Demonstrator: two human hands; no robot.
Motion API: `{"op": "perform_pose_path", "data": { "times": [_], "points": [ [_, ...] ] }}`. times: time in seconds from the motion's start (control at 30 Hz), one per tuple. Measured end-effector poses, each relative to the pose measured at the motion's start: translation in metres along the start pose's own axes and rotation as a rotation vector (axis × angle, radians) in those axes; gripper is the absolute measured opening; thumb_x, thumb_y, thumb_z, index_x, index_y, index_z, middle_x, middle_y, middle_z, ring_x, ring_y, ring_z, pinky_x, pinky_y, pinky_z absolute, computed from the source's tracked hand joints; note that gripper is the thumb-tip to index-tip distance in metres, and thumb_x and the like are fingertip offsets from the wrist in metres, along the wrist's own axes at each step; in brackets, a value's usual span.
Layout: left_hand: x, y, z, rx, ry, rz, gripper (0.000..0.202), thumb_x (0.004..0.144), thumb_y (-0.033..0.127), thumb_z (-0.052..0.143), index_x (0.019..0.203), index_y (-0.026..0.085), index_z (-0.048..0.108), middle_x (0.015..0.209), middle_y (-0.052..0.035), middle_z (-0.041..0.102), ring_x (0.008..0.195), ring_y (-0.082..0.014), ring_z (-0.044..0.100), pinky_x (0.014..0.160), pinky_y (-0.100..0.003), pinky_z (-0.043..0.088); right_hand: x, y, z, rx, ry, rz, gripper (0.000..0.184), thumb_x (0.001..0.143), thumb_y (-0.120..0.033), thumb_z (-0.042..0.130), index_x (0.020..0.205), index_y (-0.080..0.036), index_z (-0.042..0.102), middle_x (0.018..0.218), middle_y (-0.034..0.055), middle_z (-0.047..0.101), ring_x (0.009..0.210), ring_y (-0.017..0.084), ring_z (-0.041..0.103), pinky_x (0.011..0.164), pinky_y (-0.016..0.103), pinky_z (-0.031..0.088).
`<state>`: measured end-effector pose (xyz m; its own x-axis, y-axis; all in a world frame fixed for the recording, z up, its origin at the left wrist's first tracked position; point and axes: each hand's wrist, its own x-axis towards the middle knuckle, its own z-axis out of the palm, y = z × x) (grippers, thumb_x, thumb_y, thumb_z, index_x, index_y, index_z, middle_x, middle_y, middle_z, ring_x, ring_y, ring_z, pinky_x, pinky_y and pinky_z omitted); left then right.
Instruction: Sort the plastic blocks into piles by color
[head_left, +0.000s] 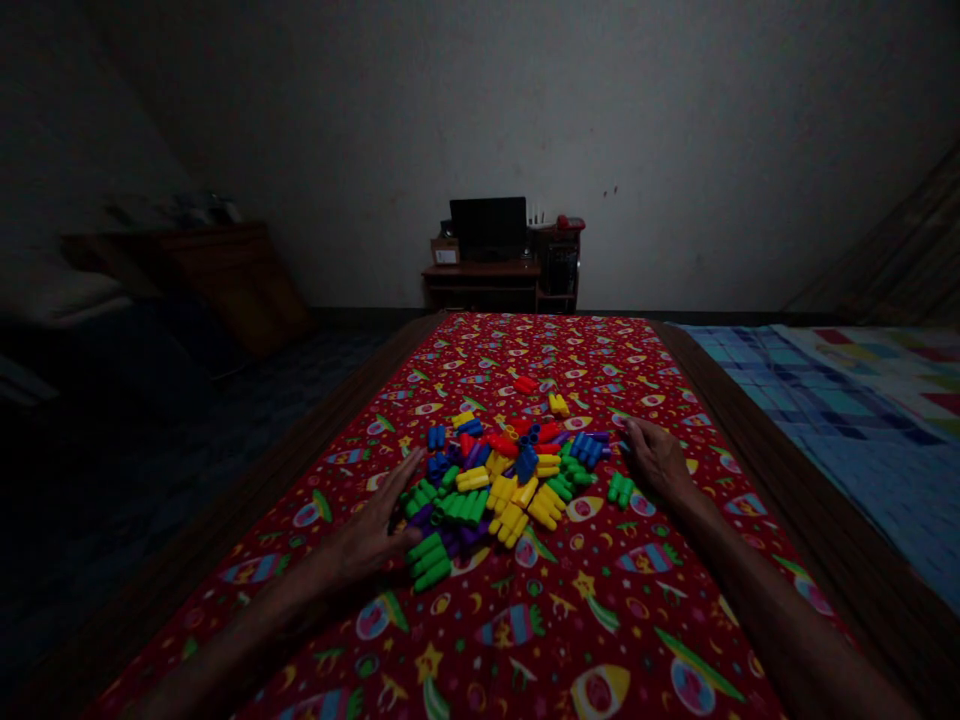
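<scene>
A loose pile of plastic bullet-shaped building blocks lies on the red printed cloth (570, 625), in green, yellow, blue, red and purple. My left hand (379, 520) is at the pile's left edge, fingers stretched apart, next to green blocks (430, 562). On the opposite side my right hand (658, 458) rests low over the cloth, its fingers loosely extended and holding nothing visible. Close to it are a separate green block (620, 490) and blue blocks (586, 449). Yellow blocks (510, 524) are at the near middle, with a blue block (527, 463) above them.
Beyond the pile lie a red block (526, 384) and a yellow block (558, 404). A desk with a monitor (489, 228) is against the far wall. Plaid bedding (780, 400) is on the right; a wooden cabinet (225, 280) stands left. The room is dim.
</scene>
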<state>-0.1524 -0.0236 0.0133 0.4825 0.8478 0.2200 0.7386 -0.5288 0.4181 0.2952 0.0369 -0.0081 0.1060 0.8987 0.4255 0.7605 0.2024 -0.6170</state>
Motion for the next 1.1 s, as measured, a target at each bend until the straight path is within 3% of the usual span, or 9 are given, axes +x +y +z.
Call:
{"op": "perform_pose_path", "data": {
  "times": [0.07, 0.17, 0.3, 0.47, 0.6, 0.7, 0.83, 0.97, 1.1],
  "points": [
    [-0.032, -0.005, 0.025, 0.051, 0.017, 0.018, 0.118, 0.065, 0.077, 0.061, 0.153, 0.027, 0.001, 0.16, -0.014, 0.013, 0.141, -0.0402, 0.025, 0.11, -0.056, 0.033, -0.001, -0.004, 0.004, 0.066, -0.001, -0.019, 0.052, 0.093, -0.054, 0.033, 0.098, -0.017, 0.07, 0.098, 0.0115, 0.072, 0.092, 0.026, 0.066, 0.082, 0.038, 0.051],
    [-0.032, 0.01, 0.053, 0.089, 0.068, 0.05, 0.133, 0.05, 0.066, 0.08, 0.153, 0.032, 0.003, 0.16, -0.0152, 0.005, 0.142, -0.0457, 0.019, 0.107, -0.061, 0.035, -0.007, -0.014, 0.015, 0.146, -0.033, -0.054, 0.056, 0.093, -0.057, 0.031, 0.116, -0.019, 0.066, 0.123, 0.013, 0.065, 0.117, 0.027, 0.058, 0.1, 0.045, 0.045],
    [0.025, 0.039, 0.062, -0.011, 0.152, 0.114, 0.126, 0.054, 0.057, 0.083, 0.152, 0.032, 0.007, 0.16, -0.0144, 0.002, 0.142, -0.0436, 0.02, 0.107, -0.059, 0.037, -0.019, -0.028, 0.03, 0.176, -0.129, -0.098, 0.059, 0.092, -0.061, 0.031, 0.125, -0.023, 0.062, 0.138, 0.0123, 0.054, 0.131, 0.028, 0.046, 0.109, 0.05, 0.036],
    [0.1, 0.066, 0.061, -0.177, 0.097, 0.152, 0.104, 0.065, 0.058, 0.076, 0.15, 0.029, 0.023, 0.159, -0.0138, 0.012, 0.143, -0.0388, 0.022, 0.111, -0.054, 0.033, -0.027, -0.037, 0.037, 0.213, -0.138, -0.084, 0.059, 0.092, -0.062, 0.032, 0.127, -0.024, 0.061, 0.142, 0.0113, 0.051, 0.133, 0.028, 0.044, 0.111, 0.05, 0.034],
    [0.126, 0.071, 0.045, -0.2, 0.024, 0.149, 0.106, 0.067, 0.068, 0.069, 0.151, 0.024, 0.022, 0.158, -0.0145, 0.019, 0.144, -0.0348, 0.02, 0.115, -0.051, 0.028, -0.025, -0.04, 0.033, 0.257, -0.098, -0.079, 0.055, 0.093, -0.06, 0.033, 0.123, -0.026, 0.063, 0.137, 0.0094, 0.056, 0.129, 0.027, 0.049, 0.109, 0.049, 0.037],
    [0.117, 0.045, 0.025, -0.164, 0.067, 0.114, 0.091, 0.08, 0.072, 0.049, 0.151, 0.022, 0.022, 0.156, -0.0121, 0.028, 0.143, -0.0301, 0.025, 0.116, -0.046, 0.026, -0.024, -0.042, 0.03, 0.277, -0.07, -0.094, 0.055, 0.093, -0.06, 0.032, 0.123, -0.025, 0.064, 0.131, 0.0093, 0.06, 0.128, 0.026, 0.05, 0.109, 0.048, 0.037],
    [0.083, -0.021, 0.013, 0.06, 0.175, -0.087, 0.062, 0.098, 0.05, 0.012, 0.152, 0.021, 0.019, 0.153, -0.0101, 0.036, 0.144, -0.0219, 0.025, 0.117, -0.045, 0.023, -0.022, -0.043, 0.029, 0.298, -0.042, -0.097, 0.056, 0.093, -0.06, 0.032, 0.122, -0.025, 0.064, 0.125, 0.0085, 0.064, 0.126, 0.027, 0.052, 0.108, 0.049, 0.038],
    [0.06, -0.07, 0.017, 0.357, 0.046, -0.29, 0.062, 0.097, 0.046, 0.017, 0.148, 0.014, 0.03, 0.154, -0.0144, 0.032, 0.144, -0.0263, 0.023, 0.115, -0.052, 0.02, -0.023, -0.042, 0.029, 0.295, -0.041, -0.095, 0.056, 0.094, -0.059, 0.031, 0.12, -0.023, 0.064, 0.124, 0.0094, 0.065, 0.124, 0.027, 0.053, 0.108, 0.049, 0.038],
    [0.055, -0.086, 0.012, 0.468, 0.018, -0.32, 0.062, 0.094, 0.045, 0.021, 0.146, 0.012, 0.034, 0.153, -0.0143, 0.033, 0.144, -0.0279, 0.024, 0.114, -0.051, 0.022, -0.024, -0.038, 0.027, 0.297, -0.044, -0.063, 0.062, 0.092, -0.064, 0.029, 0.116, -0.02, 0.066, 0.121, 0.0124, 0.066, 0.117, 0.028, 0.058, 0.105, 0.05, 0.041]
  ]
}}
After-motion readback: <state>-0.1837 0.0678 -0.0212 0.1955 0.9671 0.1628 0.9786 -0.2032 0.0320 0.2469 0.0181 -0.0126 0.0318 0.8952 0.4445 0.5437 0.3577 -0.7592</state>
